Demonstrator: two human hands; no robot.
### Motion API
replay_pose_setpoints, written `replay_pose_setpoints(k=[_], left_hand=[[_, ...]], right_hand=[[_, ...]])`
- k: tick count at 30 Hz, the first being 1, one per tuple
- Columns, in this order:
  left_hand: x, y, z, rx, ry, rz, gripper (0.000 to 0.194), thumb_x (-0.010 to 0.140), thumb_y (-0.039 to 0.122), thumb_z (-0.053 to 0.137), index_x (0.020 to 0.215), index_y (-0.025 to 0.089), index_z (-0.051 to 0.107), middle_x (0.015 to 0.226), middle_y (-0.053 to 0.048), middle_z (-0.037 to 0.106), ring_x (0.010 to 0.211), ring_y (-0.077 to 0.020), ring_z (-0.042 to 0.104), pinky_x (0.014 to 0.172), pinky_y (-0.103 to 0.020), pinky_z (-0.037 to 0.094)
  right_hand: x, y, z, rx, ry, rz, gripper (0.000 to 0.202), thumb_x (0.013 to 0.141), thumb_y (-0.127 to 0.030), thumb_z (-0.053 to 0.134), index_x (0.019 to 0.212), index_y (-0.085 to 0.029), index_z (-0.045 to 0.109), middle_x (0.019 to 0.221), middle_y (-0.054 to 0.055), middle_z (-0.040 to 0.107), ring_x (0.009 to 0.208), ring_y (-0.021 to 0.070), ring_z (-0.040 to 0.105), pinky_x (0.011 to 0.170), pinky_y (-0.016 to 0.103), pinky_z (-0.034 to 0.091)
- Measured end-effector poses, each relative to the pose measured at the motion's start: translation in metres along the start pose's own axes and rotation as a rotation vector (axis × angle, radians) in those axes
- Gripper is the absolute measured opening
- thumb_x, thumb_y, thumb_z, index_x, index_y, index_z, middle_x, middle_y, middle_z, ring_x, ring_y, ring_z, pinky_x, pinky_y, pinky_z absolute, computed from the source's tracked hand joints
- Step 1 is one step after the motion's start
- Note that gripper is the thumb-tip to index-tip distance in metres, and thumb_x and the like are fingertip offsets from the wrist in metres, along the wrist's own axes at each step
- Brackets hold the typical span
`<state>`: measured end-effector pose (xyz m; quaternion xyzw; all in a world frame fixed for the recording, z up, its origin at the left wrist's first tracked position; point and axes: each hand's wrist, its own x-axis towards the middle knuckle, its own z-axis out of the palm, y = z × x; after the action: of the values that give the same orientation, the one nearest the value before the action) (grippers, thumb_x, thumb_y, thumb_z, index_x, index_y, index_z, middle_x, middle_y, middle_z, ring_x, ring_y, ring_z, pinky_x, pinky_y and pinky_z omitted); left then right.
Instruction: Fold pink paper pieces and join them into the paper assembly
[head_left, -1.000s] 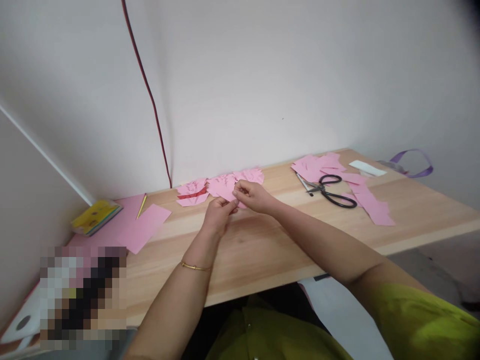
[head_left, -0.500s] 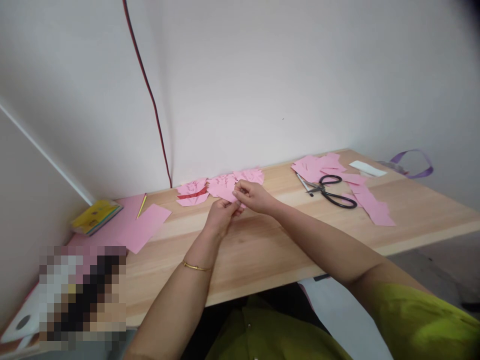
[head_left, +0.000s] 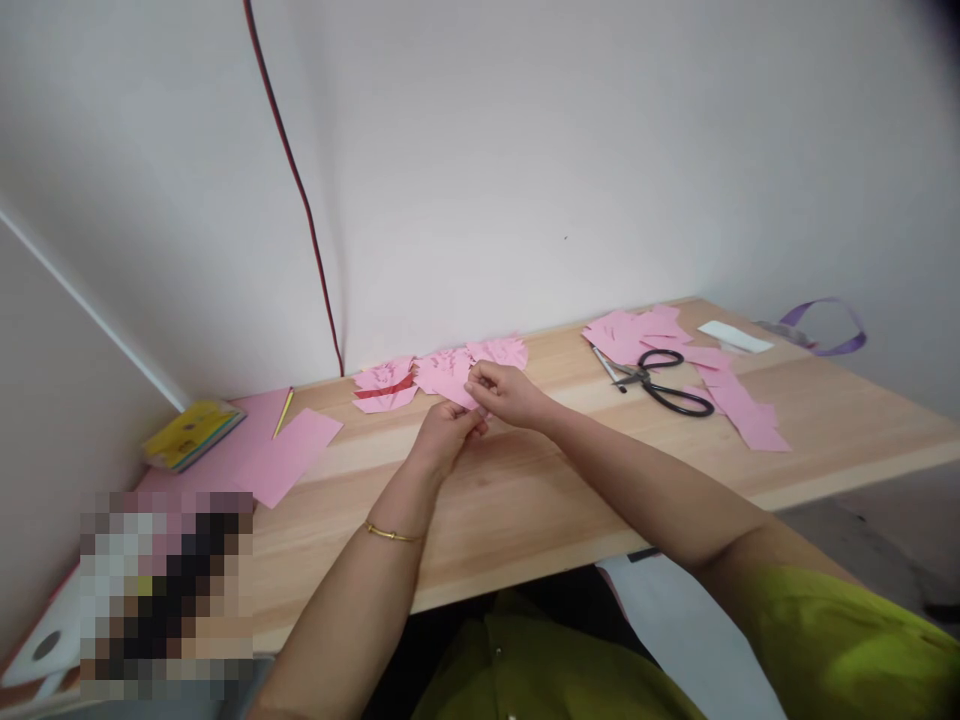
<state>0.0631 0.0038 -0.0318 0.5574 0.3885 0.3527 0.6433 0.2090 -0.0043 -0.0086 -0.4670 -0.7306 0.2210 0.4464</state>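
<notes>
My left hand (head_left: 450,432) and my right hand (head_left: 510,394) meet over the middle of the table. Both are closed, fingertips pinching a small piece of pink paper (head_left: 460,394), most of it hidden by my fingers. Just behind it lie layered, fringed pink paper cutouts (head_left: 442,366) in a row by the wall. The leftmost cutout (head_left: 385,384) has a red strip (head_left: 384,387) across it. Where the held piece ends and the middle cutout begins is hard to make out.
Right of my hands lie black-handled scissors (head_left: 675,398), a pen (head_left: 606,366), pink paper scraps (head_left: 637,333) and a white strip (head_left: 735,337). At left are pink sheets (head_left: 291,458), a yellow pencil (head_left: 283,412) and a yellow packet (head_left: 191,432). A cable (head_left: 309,210) hangs along the wall.
My fingers have shifted very slightly on the pink paper, and less of it shows between my hands. Everything else stays in place.
</notes>
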Motion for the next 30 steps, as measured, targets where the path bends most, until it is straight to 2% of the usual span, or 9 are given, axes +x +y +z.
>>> replay_pose_setpoints(k=[11, 17, 19, 24, 30], left_hand=[[-0.002, 0.001, 0.001, 0.039, -0.046, -0.020, 0.027, 0.065, 0.037, 0.071, 0.064, 0.011, 0.062, 0.050, -0.001, 0.057, 0.043, -0.0067, 0.044, 0.045, -0.021, 0.030], [0.001, 0.000, -0.003, -0.131, -0.081, -0.009, 0.029, 0.062, 0.034, 0.075, 0.076, 0.010, 0.064, 0.066, -0.003, 0.063, 0.056, -0.0091, 0.054, 0.057, -0.023, 0.042], [0.002, 0.002, -0.005, -0.181, -0.048, 0.018, 0.029, 0.062, 0.033, 0.076, 0.077, 0.011, 0.064, 0.068, -0.003, 0.062, 0.058, -0.0088, 0.054, 0.060, -0.024, 0.044], [0.004, 0.008, -0.008, -0.219, 0.122, 0.066, 0.028, 0.060, 0.033, 0.076, 0.070, 0.012, 0.059, 0.060, 0.001, 0.058, 0.053, -0.0077, 0.053, 0.059, -0.023, 0.045], [0.005, 0.007, -0.008, -0.218, 0.158, 0.073, 0.028, 0.060, 0.031, 0.075, 0.071, 0.012, 0.058, 0.059, 0.002, 0.057, 0.051, -0.0073, 0.052, 0.055, -0.022, 0.043]], right_hand=[[-0.001, 0.000, 0.001, 0.038, -0.017, 0.019, 0.015, 0.082, -0.031, 0.047, 0.072, -0.019, 0.044, 0.061, -0.004, 0.046, 0.052, 0.0090, 0.043, 0.051, 0.022, 0.032], [0.000, 0.003, 0.000, -0.028, 0.012, -0.029, 0.015, 0.082, -0.029, 0.048, 0.072, -0.018, 0.046, 0.063, -0.003, 0.046, 0.059, 0.0098, 0.043, 0.054, 0.022, 0.033], [0.001, 0.004, 0.000, -0.031, 0.020, -0.027, 0.015, 0.082, -0.029, 0.048, 0.072, -0.018, 0.046, 0.063, -0.003, 0.045, 0.059, 0.0097, 0.042, 0.054, 0.022, 0.032], [0.001, 0.006, 0.001, -0.031, 0.016, -0.040, 0.016, 0.083, -0.029, 0.047, 0.072, -0.017, 0.047, 0.063, -0.003, 0.045, 0.059, 0.0094, 0.041, 0.054, 0.021, 0.032], [0.000, 0.008, 0.003, -0.050, 0.006, -0.045, 0.015, 0.082, -0.028, 0.047, 0.072, -0.017, 0.047, 0.063, -0.003, 0.046, 0.058, 0.0091, 0.041, 0.054, 0.021, 0.031]])
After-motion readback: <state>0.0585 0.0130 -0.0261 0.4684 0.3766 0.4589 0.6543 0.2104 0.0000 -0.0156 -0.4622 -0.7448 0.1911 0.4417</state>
